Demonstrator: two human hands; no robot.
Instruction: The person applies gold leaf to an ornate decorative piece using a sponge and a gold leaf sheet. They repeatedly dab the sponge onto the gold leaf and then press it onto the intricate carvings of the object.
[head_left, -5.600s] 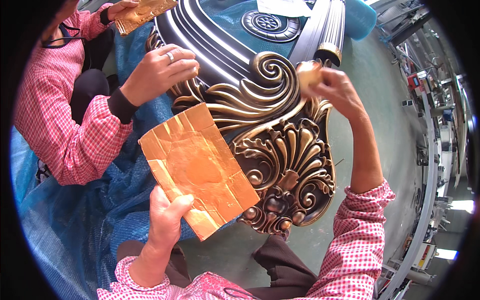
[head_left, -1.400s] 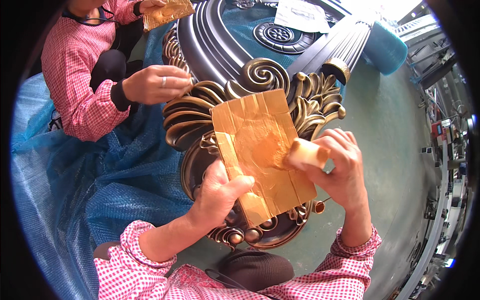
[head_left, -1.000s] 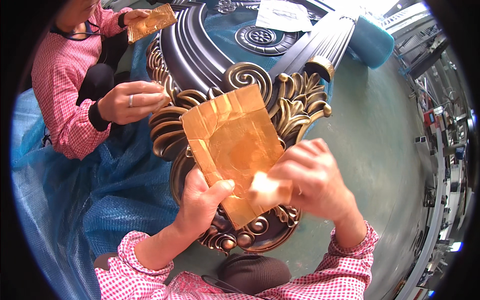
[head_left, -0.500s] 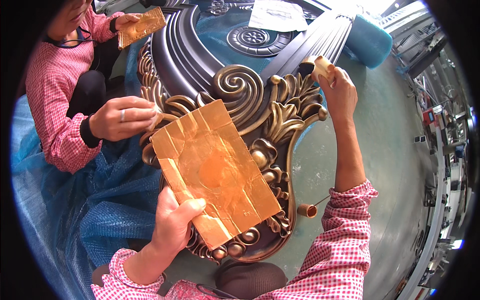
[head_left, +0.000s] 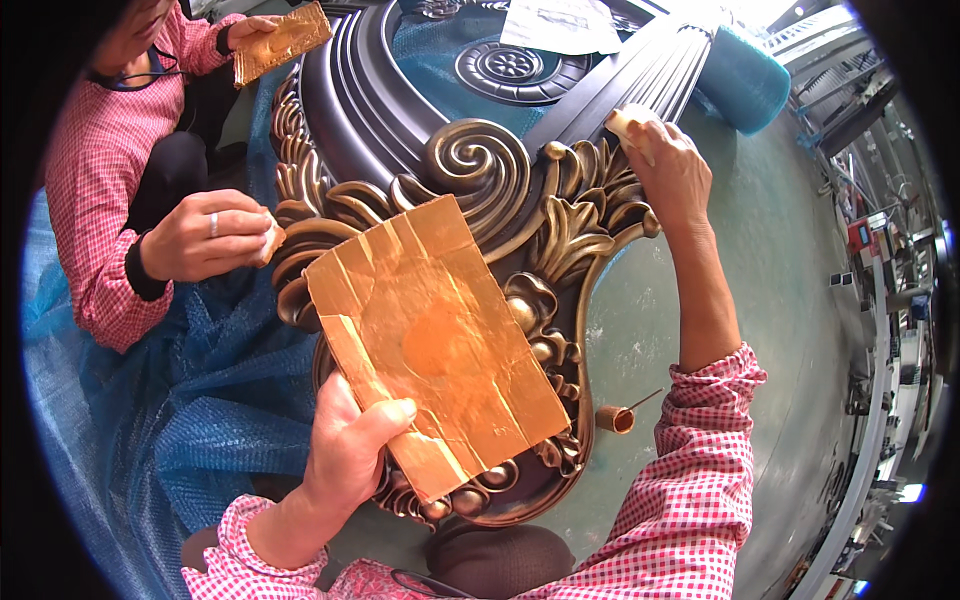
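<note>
Floor (head_left: 740, 270) spreads right of the carving (head_left: 570, 230), a cup (head_left: 614, 419) near its edge; a co-worker's hand (head_left: 208, 238) flanks the left. Left hand (head_left: 345, 440) clasps the card (head_left: 440, 345) by its lower left edge, over the carving; right hand (head_left: 674, 172) grips the sponge (head_left: 630, 124) beside the column (head_left: 655, 70).

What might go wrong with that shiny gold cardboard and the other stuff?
Only the left hand holds the gold-coated cardboard above the leafy scrolled ornament, so it might slip and smudge it.
The pale sponge in the right hand is close to the fluted column and might leave a stray mark.
The small brown cup is near the right sleeve, so it might get knocked.
</note>
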